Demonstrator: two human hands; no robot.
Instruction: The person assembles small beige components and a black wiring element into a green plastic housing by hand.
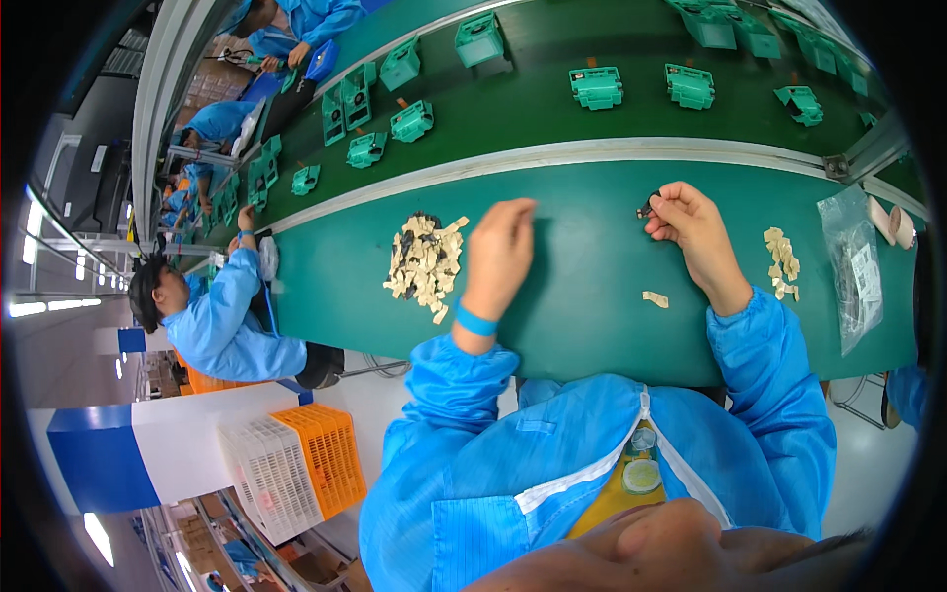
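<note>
My right hand (688, 229) pinches a small black part (646, 206) between thumb and fingertips above the green work table (582, 340). Closed, with its fingers curled together, my left hand (500, 255) is over the table to the left; whatever it may hold is hidden. Just left of it lies a heap of small cream paper-like pieces (434, 276), with black parts (408, 240) mixed in. One loose cream piece (655, 299) rests below my right hand. A smaller pile of cream pieces (782, 259) lies farther right.
Beyond a pale rail (552, 156), a dark green conveyor carries several teal plastic cases (596, 89). A clear plastic bag (856, 271) and beige rolls (888, 223) lie at the right. Co-workers in blue (232, 321) sit along the left. Stacked crates (321, 459) stand lower left.
</note>
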